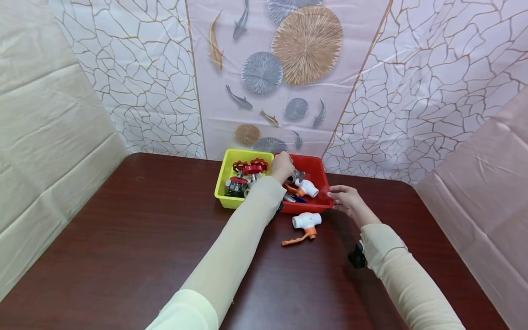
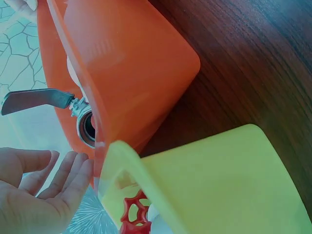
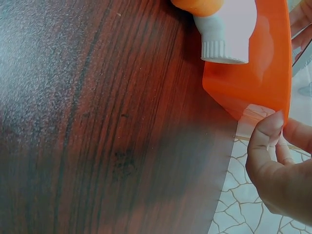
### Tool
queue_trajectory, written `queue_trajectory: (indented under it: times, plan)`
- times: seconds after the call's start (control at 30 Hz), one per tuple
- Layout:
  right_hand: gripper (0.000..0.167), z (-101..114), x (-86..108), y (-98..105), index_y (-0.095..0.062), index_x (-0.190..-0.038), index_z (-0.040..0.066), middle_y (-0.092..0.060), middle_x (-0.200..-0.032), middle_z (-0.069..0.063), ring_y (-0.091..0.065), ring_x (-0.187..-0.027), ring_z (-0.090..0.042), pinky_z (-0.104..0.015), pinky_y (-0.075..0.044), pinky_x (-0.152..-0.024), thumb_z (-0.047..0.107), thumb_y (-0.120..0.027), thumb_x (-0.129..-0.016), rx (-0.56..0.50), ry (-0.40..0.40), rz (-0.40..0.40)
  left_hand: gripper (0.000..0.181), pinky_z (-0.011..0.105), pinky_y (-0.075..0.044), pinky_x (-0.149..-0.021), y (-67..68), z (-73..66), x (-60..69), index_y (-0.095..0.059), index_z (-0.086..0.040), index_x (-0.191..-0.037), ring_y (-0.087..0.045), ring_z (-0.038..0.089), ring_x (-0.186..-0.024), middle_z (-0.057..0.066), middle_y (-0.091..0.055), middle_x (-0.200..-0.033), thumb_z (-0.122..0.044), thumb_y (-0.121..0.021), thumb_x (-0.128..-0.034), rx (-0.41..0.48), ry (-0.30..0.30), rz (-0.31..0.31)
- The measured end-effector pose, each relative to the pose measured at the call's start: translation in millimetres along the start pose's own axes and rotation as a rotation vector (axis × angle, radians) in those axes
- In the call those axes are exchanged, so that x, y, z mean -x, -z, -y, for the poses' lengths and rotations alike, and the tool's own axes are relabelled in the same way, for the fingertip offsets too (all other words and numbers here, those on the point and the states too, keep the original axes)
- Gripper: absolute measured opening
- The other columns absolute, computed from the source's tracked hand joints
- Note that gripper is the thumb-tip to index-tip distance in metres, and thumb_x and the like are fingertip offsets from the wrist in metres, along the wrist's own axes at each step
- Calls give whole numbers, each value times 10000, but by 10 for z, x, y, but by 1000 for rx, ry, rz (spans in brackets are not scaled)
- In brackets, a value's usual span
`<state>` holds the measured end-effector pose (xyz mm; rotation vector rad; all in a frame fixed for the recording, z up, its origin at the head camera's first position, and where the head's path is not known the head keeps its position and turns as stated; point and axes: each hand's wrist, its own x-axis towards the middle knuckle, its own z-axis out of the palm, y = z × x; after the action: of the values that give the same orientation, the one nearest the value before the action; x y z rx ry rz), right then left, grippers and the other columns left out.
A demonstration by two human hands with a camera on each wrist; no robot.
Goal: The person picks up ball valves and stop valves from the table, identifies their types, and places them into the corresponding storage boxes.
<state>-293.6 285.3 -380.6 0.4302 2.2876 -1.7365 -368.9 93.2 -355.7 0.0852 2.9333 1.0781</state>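
My left hand (image 1: pixel 282 166) hovers at the left side of the red plastic bin (image 1: pixel 307 207). Its fingers are loosely bent with nothing between them in the left wrist view. Beside them a metal ball valve (image 2: pixel 86 127) with a flat lever sticks up over the bin's rim. My right hand (image 1: pixel 348 200) pinches the bin's right front corner between thumb and fingers. Inside the bin lies a white plastic ball valve (image 1: pixel 308 188) with an orange handle. Another white ball valve (image 1: pixel 306 221), also orange-handled, lies on the table in front.
A yellow bin (image 1: pixel 221 185) stands against the red one's left side, with several red-wheeled valves (image 1: pixel 238 180) in it. Both are on a dark brown wooden table (image 1: pixel 123 238). A patterned cloth (image 1: pixel 156 82) hangs behind the table.
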Motion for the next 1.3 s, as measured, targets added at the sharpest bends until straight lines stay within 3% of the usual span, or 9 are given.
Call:
queue_trajectory:
  times: [0.33,0.7,0.83,0.97,1.13,1.2,1.3]
  plan:
    - [466,21,-29,-8,-367,-1368,-59,-594,-682,79,-548,-582,-41,-188,-502,-576,49,-517,-941,-39,1,30,211,288,-510,-853,55,42,73,-700,-106,-1060,-642,188,-982,33,-694,-1090,-111,-586,-883,-7,-44,27]
    - [465,54,-35,-63,-372,-1373,-49,-588,-697,74,-545,-591,-44,-190,-498,-574,68,-515,-947,-10,3,22,296,313,-500,-906,178,132,142,-657,-65,-1168,-616,203,-1048,61,-663,-1167,-35,-494,-923,6,-148,48]
    - [470,38,-15,-64,-380,-1381,-34,-578,-747,46,-534,-603,-56,-195,-508,-589,102,-519,-953,43,7,2,310,254,-499,-762,222,175,205,-612,-59,-1235,-608,176,-845,88,-677,-1054,-73,-489,-951,-33,-236,80]
    - [475,11,22,-57,-386,-1381,-47,-587,-877,-41,-526,-584,-53,-199,-523,-598,119,-520,-957,87,23,-26,341,218,-421,-599,266,227,263,-561,-59,-1296,-500,149,-645,101,-645,-892,-99,-494,-964,-59,-317,126]
    - [449,-21,49,-62,-432,-1332,-82,-581,-989,-144,-544,-585,-51,-195,-529,-595,131,-536,-951,145,90,-70,348,235,-462,-688,335,285,304,-560,-58,-1297,-550,150,-768,91,-654,-1032,-116,-520,-955,-98,-388,134]
    - [424,-37,59,-62,-465,-1296,-92,-590,-953,-131,-547,-585,-56,-206,-535,-603,139,-543,-949,194,128,-93,347,246,-469,-737,358,311,314,-565,-59,-1291,-562,152,-824,88,-652,-1098,-121,-532,-951,-120,-434,140]
    - [394,-58,78,-59,-510,-1239,-105,-600,-865,-97,-554,-579,-61,-222,-541,-596,149,-561,-942,279,189,-129,353,252,-457,-731,395,350,343,-561,-56,-1295,-554,158,-784,98,-653,-1120,-133,-540,-951,-135,-499,178]
